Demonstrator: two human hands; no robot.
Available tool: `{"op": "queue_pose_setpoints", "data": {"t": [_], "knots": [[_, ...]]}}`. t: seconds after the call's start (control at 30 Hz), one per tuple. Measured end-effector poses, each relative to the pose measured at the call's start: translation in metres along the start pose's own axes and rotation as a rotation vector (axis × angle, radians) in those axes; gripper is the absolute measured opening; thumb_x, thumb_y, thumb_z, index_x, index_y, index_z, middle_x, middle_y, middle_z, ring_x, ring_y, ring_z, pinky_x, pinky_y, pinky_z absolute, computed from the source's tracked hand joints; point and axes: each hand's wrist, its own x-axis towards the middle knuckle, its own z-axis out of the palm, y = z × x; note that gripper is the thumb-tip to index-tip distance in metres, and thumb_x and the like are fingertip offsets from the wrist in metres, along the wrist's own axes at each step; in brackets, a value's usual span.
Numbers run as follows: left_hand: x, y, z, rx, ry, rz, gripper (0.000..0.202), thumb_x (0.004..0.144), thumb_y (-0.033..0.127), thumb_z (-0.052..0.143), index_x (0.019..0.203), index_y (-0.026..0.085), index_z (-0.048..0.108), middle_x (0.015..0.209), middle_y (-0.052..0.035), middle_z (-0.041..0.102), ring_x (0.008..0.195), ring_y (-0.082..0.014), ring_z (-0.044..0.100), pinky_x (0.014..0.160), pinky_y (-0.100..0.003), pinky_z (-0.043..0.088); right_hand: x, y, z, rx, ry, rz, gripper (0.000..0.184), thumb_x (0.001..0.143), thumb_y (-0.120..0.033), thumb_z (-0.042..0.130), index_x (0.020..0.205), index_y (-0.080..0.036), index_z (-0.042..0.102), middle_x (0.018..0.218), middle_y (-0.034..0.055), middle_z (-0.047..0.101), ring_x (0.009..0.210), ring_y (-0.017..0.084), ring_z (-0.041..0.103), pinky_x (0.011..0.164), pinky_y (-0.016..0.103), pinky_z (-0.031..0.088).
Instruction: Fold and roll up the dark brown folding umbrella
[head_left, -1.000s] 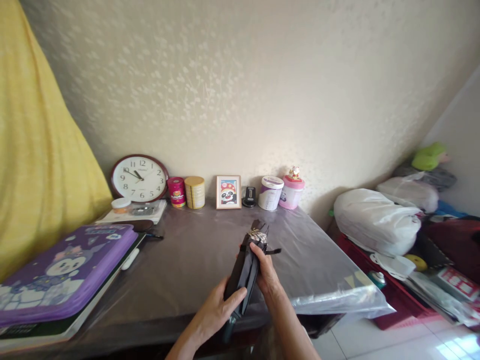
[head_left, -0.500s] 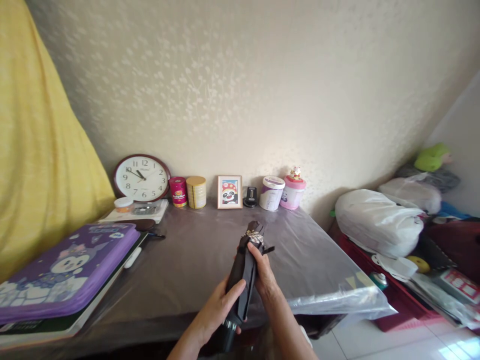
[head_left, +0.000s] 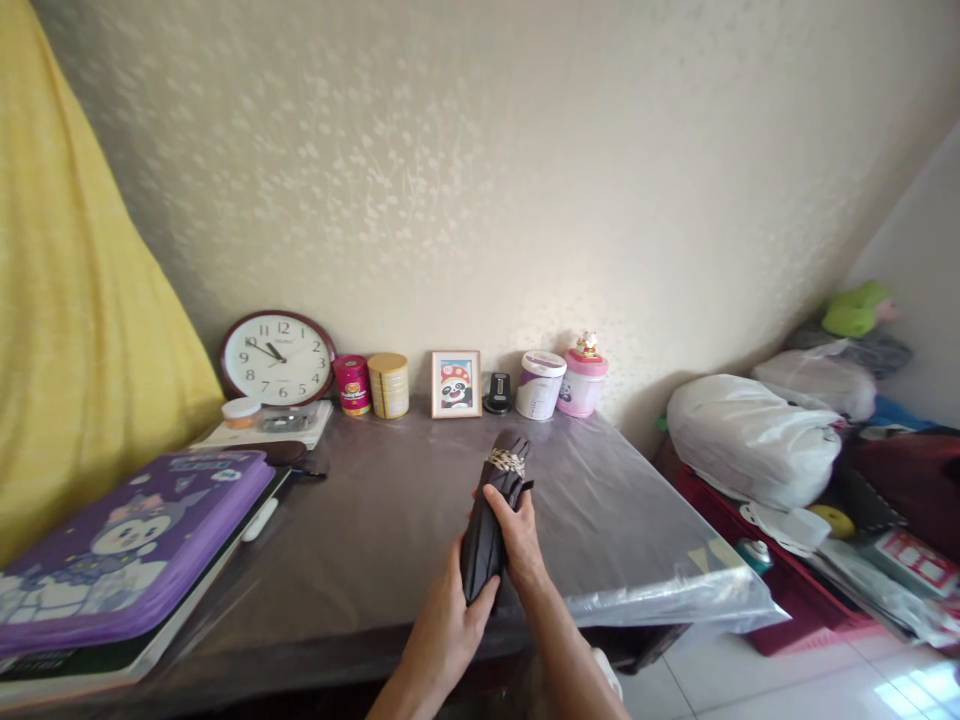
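A folded black umbrella is held above the front of the table, its tip pointing away from me. My left hand is wrapped round its lower end, hiding the handle. My right hand grips the folded canopy higher up, fingers curled over it just below the pale rib ends. A short black strap sticks out beside my right fingers.
The table has a clear plastic cover. Along the wall stand a clock, two tins, a small framed picture and two tubs. A purple case lies left. White bags and clutter fill the right.
The umbrella has swung more upright and drawn closer to me. My left hand has slid up over its lower end, covering the handle that showed before.
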Motion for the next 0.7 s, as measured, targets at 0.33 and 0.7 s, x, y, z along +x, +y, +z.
{"op": "queue_pose_setpoints", "data": {"t": [0.33, 0.7], "knots": [[-0.003, 0.007, -0.002, -0.376, -0.347, -0.268, 0.052, 0.073, 0.046, 0.053, 0.115, 0.017, 0.041, 0.063, 0.0024, 0.054, 0.031, -0.0075, 0.043, 0.032, -0.02, 0.035, -0.005, -0.01, 0.003, 0.086, -0.037, 0.097, 0.041, 0.066, -0.043, 0.068, 0.093, -0.018, 0.05, 0.072, 0.0037, 0.066, 0.058, 0.021, 0.064, 0.05, 0.031, 0.051], [-0.005, 0.013, -0.002, -0.351, -0.377, -0.231, 0.05, 0.075, 0.043, 0.05, 0.116, 0.017, 0.04, 0.072, -0.0009, 0.057, 0.036, -0.0081, 0.045, 0.034, -0.021, 0.036, -0.006, -0.013, 0.004, 0.123, -0.051, 0.13, 0.041, 0.065, -0.046, 0.068, 0.09, -0.017, 0.054, 0.069, 0.0031, 0.065, 0.057, 0.019, 0.063, 0.049, 0.028, 0.05]]}}
